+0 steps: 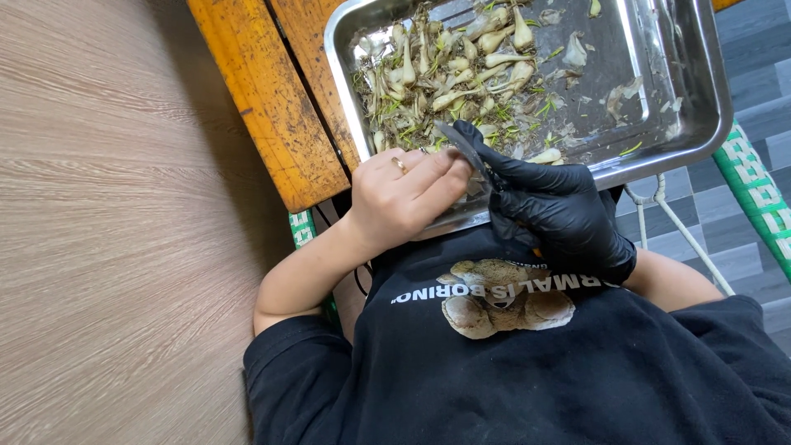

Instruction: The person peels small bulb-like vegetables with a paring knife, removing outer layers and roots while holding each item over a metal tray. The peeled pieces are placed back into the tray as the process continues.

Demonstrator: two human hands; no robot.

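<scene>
My left hand [408,194], bare and wearing a ring, pinches a small bulb that its fingers mostly hide. My right hand [556,210], in a black glove, closes around a small knife [465,148], blade pointing toward 11 o'clock. Both hands meet at the near rim of the steel tray [700,99]. Pale bulbs [461,70] with green scraps lie piled at 12 o'clock. The tray rests on the orange wooden worktop [272,107].

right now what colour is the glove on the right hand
Black, on the right hand; the left hand is bare. Head view.
</scene>
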